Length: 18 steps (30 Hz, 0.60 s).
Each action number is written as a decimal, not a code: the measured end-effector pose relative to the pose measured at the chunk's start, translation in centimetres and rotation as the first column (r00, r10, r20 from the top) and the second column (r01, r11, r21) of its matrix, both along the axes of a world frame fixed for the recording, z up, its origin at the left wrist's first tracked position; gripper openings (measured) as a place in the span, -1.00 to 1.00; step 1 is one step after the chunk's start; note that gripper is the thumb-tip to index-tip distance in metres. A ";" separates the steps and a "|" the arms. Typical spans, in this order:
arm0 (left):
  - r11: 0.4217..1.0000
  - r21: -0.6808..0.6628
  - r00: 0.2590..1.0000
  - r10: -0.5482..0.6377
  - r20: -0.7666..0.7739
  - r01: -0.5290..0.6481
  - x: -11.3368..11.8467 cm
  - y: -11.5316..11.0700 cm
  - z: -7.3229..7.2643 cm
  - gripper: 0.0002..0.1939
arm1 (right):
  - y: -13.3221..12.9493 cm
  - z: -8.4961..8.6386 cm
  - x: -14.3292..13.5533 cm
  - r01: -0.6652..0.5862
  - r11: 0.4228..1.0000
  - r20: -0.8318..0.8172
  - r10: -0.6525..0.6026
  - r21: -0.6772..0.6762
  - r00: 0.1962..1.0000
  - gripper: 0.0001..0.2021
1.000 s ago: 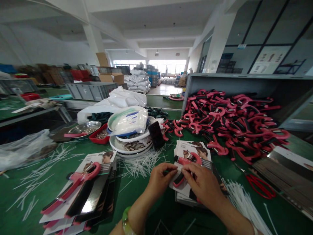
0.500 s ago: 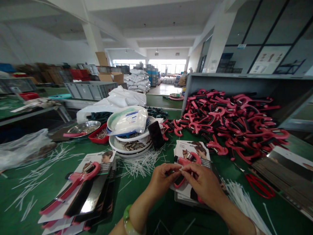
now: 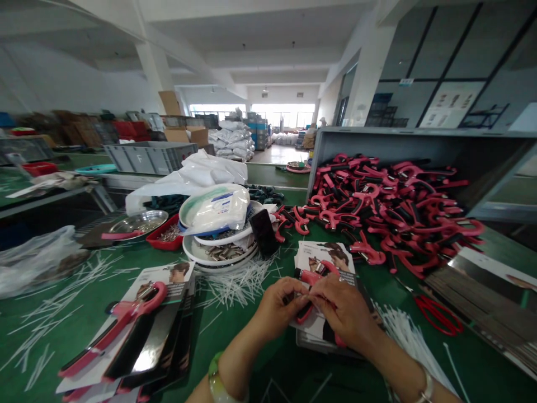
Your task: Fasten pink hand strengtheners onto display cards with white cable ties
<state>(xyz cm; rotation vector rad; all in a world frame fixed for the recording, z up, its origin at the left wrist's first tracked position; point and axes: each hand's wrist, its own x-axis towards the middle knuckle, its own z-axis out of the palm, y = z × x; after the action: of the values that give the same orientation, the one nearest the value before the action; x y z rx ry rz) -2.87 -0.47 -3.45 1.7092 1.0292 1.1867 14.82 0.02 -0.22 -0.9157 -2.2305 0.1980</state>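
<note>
My left hand (image 3: 277, 307) and my right hand (image 3: 344, 305) meet at the fingertips, both pinched closed. Whatever is between the fingers is too small and covered to name. Just beneath them, pink-and-black pliers (image 3: 309, 276) lie on a printed card (image 3: 312, 252), which tops a stack of cards; the fingers hide part of the handles. To the left, other pink-and-black pliers (image 3: 123, 313) rest on a stack of carded pliers, with a white tie round a handle. A bundle of white cable ties (image 3: 409, 338) lies beside my right forearm.
A tipped grey crate (image 3: 321, 162) spills many loose pliers (image 3: 369, 196). Red-handled scissors (image 3: 438, 316) and stacked cards (image 3: 478, 313) lie at right. Cut tie ends (image 3: 235, 282), a phone (image 3: 264, 232), white bowls (image 3: 201, 254) of metal parts and a red tray (image 3: 168, 232) are ahead.
The view shifts slightly. My right hand turns a little, and its fingers close further over the pliers. A small white bit visible earlier between the fingertips is now hidden.
</note>
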 end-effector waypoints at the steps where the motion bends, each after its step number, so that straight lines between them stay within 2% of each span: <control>1: 1.000 0.000 1.000 -0.008 -0.009 0.008 -0.1 0.0 0.3 -0.84 | 0.0 0.1 -0.1 0.018 0.998 -0.004 -0.018 0.058 1.000 -0.82; 5: 1.000 0.023 0.994 0.003 -0.105 0.000 -0.5 -0.1 1.6 -0.86 | 0.1 0.3 -0.2 0.162 0.960 -0.135 -0.134 0.229 0.982 -0.86; 8: 0.998 0.033 0.989 0.051 -0.136 -0.047 -0.4 -0.6 2.1 -0.85 | 0.1 0.2 -0.2 0.224 0.954 -0.229 -0.177 0.201 0.957 -0.89; 11: 0.997 0.042 0.982 0.076 -0.174 -0.069 -0.2 -1.5 1.6 -0.71 | 0.0 0.1 -0.4 0.142 0.987 -0.243 -0.122 0.070 0.962 -0.89; 14: 0.985 0.068 0.950 0.170 -0.261 -0.157 0.1 -2.3 0.8 -0.80 | -0.3 0.1 -0.7 0.049 0.996 -0.233 -0.065 -0.073 0.970 -0.85; 16: 0.971 0.080 0.919 0.240 -0.313 -0.226 0.4 -2.4 0.4 -0.86 | -0.8 -0.1 -0.8 0.022 0.996 -0.208 -0.040 -0.085 0.977 -0.82; 18: 0.962 0.083 0.897 0.274 -0.347 -0.262 0.7 -2.5 0.3 -0.84 | -1.6 -0.5 -0.7 0.032 0.999 -0.157 -0.033 -0.004 0.987 -0.81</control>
<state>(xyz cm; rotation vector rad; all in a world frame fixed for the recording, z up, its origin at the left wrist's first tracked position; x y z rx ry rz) -2.18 -2.93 -3.11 1.8987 1.5141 1.0853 14.16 -1.60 -0.76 -0.9052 -2.0695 0.2484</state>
